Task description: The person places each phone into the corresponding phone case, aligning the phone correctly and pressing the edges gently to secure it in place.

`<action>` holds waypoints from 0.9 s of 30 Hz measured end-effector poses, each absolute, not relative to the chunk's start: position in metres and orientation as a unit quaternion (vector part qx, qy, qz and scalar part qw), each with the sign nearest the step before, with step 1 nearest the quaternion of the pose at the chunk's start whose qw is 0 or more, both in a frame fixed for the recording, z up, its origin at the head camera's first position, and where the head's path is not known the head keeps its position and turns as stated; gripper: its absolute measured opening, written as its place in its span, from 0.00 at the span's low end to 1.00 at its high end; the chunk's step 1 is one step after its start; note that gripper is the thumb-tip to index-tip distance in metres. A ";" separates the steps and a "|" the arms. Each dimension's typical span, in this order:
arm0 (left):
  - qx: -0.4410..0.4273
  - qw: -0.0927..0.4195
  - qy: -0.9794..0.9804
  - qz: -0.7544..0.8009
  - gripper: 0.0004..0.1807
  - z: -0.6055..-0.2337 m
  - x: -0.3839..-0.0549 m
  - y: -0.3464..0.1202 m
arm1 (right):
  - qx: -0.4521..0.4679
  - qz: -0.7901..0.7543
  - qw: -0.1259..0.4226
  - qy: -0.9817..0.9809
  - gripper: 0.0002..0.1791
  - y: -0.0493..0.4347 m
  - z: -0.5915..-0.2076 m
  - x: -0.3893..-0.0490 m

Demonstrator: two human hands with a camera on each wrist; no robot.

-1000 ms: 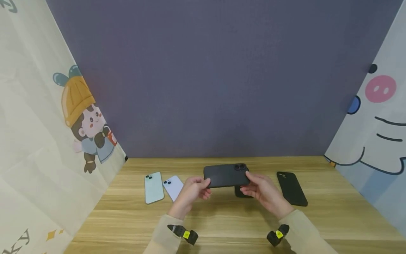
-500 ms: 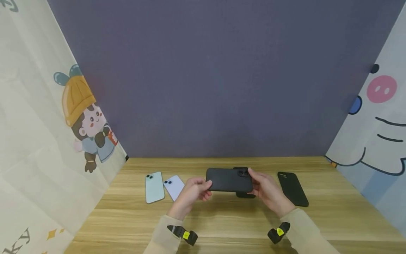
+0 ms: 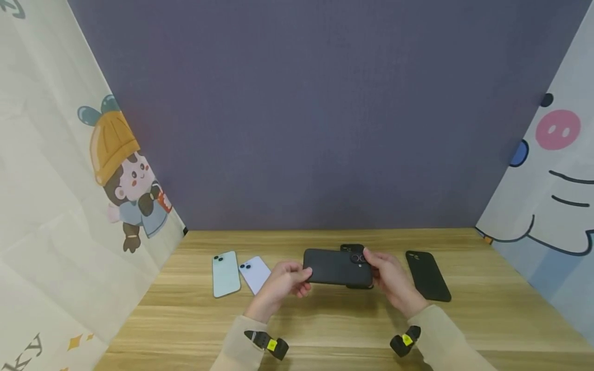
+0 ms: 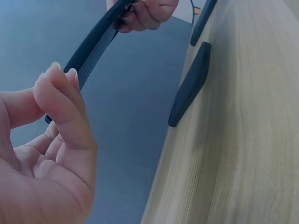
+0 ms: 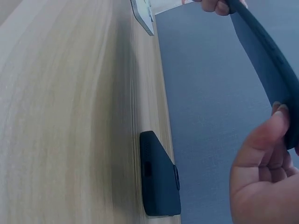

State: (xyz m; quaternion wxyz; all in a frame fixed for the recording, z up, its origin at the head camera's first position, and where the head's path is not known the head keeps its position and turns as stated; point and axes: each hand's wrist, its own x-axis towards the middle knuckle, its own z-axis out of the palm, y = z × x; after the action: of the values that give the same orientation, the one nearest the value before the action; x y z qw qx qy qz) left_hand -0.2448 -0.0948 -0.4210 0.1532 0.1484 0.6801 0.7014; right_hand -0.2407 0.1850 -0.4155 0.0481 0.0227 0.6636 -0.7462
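Both hands hold a black phone case (image 3: 329, 267) sideways above the table, its back with round camera rings towards the head camera. My left hand (image 3: 284, 278) pinches its left end between thumb and fingers. At the other end, my right hand (image 3: 392, 281) grips the short edge beside the camera rings, thumb on the near face. I cannot tell whether a phone sits inside it. Behind and below it lies a second black case (image 3: 351, 247), mostly hidden in the head view; the left wrist view shows this case (image 4: 191, 86) flat on the wood.
A mint-green phone (image 3: 226, 275) and a lilac phone (image 3: 254, 274) lie at the left, the latter partly behind the left hand. Another black phone case (image 3: 428, 275) lies to the right. A dark panel (image 3: 297, 129) stands along the back of the wooden table (image 3: 325, 335).
The held case has come down a little and shifted right, its right end now tilted lower. More of the case on the table behind it shows. The left hand has hardly moved.
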 end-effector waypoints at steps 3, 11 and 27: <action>0.152 0.155 0.680 0.700 0.15 -0.421 -0.244 -0.094 | 0.035 -0.749 0.041 0.661 0.18 0.183 -0.417 -0.241; 0.157 0.163 0.677 0.701 0.15 -0.421 -0.243 -0.096 | 0.036 -0.759 0.062 0.647 0.17 0.185 -0.418 -0.239; 0.171 0.242 0.663 0.688 0.14 -0.420 -0.246 -0.102 | 0.018 -0.756 0.074 0.650 0.20 0.186 -0.418 -0.238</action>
State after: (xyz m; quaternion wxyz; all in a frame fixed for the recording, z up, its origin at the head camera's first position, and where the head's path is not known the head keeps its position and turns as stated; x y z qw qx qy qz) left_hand -0.2460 -0.1025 -0.4196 0.2417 0.1713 0.6630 0.6876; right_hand -0.2384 0.1856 -0.4177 0.0739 0.0184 0.6505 -0.7557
